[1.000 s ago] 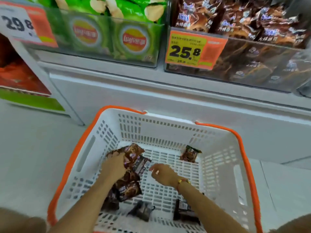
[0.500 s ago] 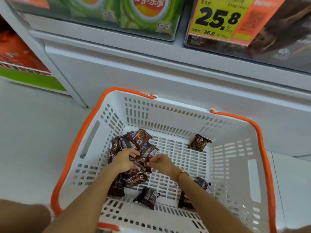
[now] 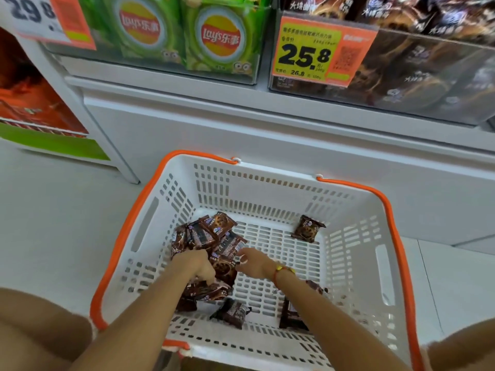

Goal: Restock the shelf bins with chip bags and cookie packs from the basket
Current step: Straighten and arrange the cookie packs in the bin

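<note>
A white basket (image 3: 356, 215) with orange handles stands on the floor below the shelf. Several brown cookie packs (image 3: 211, 234) lie bunched at its left side. My left hand (image 3: 195, 265) grips that bunch from the near side, fingers curled round the packs. My right hand (image 3: 254, 262) pinches the edge of a pack in the same bunch. One cookie pack (image 3: 307, 228) lies alone at the far right. Two more packs (image 3: 232, 313) lie near the front, and another pack (image 3: 290, 315) is partly hidden under my right forearm.
Above, a clear shelf bin holds green chip bags (image 3: 219, 36); to its right a bin (image 3: 428, 76) holds brown cookie packs behind an orange 25.8 price tag (image 3: 321, 49). An orange display (image 3: 29, 103) stands at left. My knees flank the basket.
Both hands have drawn together over the bunch of packs at the basket's left. The camera has moved closer and tilted, so the basket sits lower in view.
</note>
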A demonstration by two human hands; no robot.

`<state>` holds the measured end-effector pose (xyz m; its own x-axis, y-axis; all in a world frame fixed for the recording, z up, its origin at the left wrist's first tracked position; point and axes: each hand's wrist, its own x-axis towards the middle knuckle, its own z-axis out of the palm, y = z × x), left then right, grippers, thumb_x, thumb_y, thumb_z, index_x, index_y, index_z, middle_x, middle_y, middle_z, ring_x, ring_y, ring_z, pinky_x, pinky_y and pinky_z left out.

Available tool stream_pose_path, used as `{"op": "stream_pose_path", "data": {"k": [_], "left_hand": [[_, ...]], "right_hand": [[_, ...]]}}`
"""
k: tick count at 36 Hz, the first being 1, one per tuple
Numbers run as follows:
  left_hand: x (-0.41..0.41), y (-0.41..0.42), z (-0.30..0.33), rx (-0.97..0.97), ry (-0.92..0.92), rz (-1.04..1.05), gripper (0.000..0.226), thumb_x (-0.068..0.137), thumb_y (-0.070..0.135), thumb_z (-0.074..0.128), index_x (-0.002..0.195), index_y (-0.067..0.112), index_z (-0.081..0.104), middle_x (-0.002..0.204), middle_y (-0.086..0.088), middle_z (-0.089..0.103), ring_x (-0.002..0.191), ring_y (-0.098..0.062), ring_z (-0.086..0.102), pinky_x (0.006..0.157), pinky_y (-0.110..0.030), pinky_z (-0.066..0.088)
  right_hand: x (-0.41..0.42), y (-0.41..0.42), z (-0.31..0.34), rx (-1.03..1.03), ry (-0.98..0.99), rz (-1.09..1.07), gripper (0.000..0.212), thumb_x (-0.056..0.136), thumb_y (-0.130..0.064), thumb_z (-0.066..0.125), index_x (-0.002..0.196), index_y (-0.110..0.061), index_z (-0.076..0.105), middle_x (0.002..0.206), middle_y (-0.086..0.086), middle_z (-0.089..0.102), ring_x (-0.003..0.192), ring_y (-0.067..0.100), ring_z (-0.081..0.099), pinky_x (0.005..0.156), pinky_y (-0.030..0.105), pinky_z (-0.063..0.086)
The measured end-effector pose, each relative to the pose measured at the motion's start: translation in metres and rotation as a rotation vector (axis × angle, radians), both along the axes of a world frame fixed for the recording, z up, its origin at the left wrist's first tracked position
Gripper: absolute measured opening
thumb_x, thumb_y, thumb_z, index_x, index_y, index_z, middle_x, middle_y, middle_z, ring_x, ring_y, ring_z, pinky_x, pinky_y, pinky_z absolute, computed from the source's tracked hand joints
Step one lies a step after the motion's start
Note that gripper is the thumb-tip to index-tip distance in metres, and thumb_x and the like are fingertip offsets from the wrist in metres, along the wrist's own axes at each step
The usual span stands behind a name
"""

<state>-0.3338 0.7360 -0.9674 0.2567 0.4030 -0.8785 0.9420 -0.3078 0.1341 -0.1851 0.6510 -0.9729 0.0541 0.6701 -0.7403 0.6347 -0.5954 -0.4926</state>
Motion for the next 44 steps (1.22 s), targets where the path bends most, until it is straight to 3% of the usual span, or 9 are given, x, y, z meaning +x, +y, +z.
{"op": "stream_pose_path", "data": {"k": [6,12,15,20,29,33,36,40,44], "left_hand": [[-0.004,-0.003,-0.018,0.237,-0.101,0.102,0.033,0.095,0.014,0.048,0.128,0.009,0.047,0.119,-0.009,0.059,0.104,-0.022,0.059,0.093,-0.036,0.049],[0.000,0.005,-0.027,0.068,-0.185,0.246,0.060,0.088,0.023,0.067,0.141,0.013,0.041,0.135,-0.009,0.053,0.119,-0.025,0.054,0.102,-0.039,0.043],[0.003,0.011,-0.021,-0.058,-0.218,0.317,0.078,0.076,0.012,0.079,0.143,0.017,0.039,0.142,-0.010,0.047,0.125,-0.028,0.049,0.106,-0.040,0.041],[0.018,0.018,0.008,-0.196,-0.364,0.427,0.072,0.073,0.003,0.080,0.135,0.011,0.046,0.141,-0.010,0.046,0.129,-0.026,0.046,0.100,-0.032,0.044],[0.074,0.019,0.114,-0.250,-0.728,0.375,0.036,0.088,0.035,0.066,0.122,0.029,0.057,0.116,0.007,0.060,0.098,-0.003,0.058,0.081,-0.018,0.046],[0.093,0.020,0.162,-0.122,-0.878,0.263,0.023,0.088,0.037,0.065,0.110,0.030,0.065,0.101,0.016,0.065,0.097,0.001,0.058,0.085,-0.020,0.044],[0.106,0.023,0.191,-0.038,-0.983,0.258,0.013,0.087,0.031,0.067,0.099,0.026,0.067,0.096,-0.001,0.071,0.085,-0.005,0.063,0.069,-0.014,0.043],[0.121,0.022,0.233,0.054,-1.154,0.278,0.006,0.088,0.023,0.067,0.091,0.027,0.065,0.082,0.007,0.071,0.076,-0.001,0.065,0.063,-0.012,0.042],[0.133,0.015,0.275,0.147,-1.333,0.305,0.009,0.086,0.016,0.068,0.091,0.022,0.066,0.078,0.006,0.071,0.072,0.003,0.065,0.062,-0.008,0.043]], "right_hand": [[-0.024,-0.005,-0.025,0.011,-0.018,-0.078,0.048,0.096,-0.020,0.052,0.140,-0.008,0.035,0.134,0.015,0.052,0.116,0.030,0.054,0.095,0.037,0.046],[-0.018,-0.004,-0.039,0.093,-0.048,-0.190,0.037,0.094,-0.029,0.058,0.127,-0.012,0.054,0.116,0.007,0.061,0.095,0.022,0.063,0.075,0.030,0.046],[0.001,0.001,-0.032,0.105,0.051,-0.188,0.033,0.094,-0.030,0.060,0.112,-0.003,0.064,0.081,0.003,0.059,0.060,0.012,0.051,0.060,0.023,0.043],[0.047,0.009,0.013,0.073,0.177,-0.124,0.025,0.093,-0.022,0.061,0.108,-0.003,0.067,0.068,-0.007,0.056,0.050,-0.001,0.049,0.048,0.008,0.036],[0.129,0.019,0.120,0.144,0.006,0.040,0.016,0.091,-0.024,0.062,0.106,-0.018,0.066,0.096,-0.001,0.063,0.085,0.012,0.056,0.075,0.021,0.045],[0.146,0.017,0.181,0.250,-0.069,0.046,0.016,0.091,-0.025,0.064,0.105,-0.019,0.067,0.084,-0.004,0.061,0.068,0.004,0.052,0.061,0.012,0.040],[0.155,0.011,0.225,0.396,-0.045,-0.084,0.023,0.088,-0.016,0.068,0.110,-0.009,0.065,0.073,-0.006,0.057,0.056,-0.003,0.053,0.053,0.006,0.036],[0.163,-0.001,0.281,0.554,-0.013,-0.184,0.017,0.087,-0.016,0.069,0.102,-0.008,0.067,0.061,-0.009,0.055,0.059,0.002,0.050,0.056,0.014,0.036],[0.166,-0.012,0.323,0.769,0.067,-0.371,0.019,0.083,-0.011,0.072,0.101,-0.006,0.067,0.100,0.016,0.067,0.089,0.016,0.061,0.078,0.024,0.051]]}}
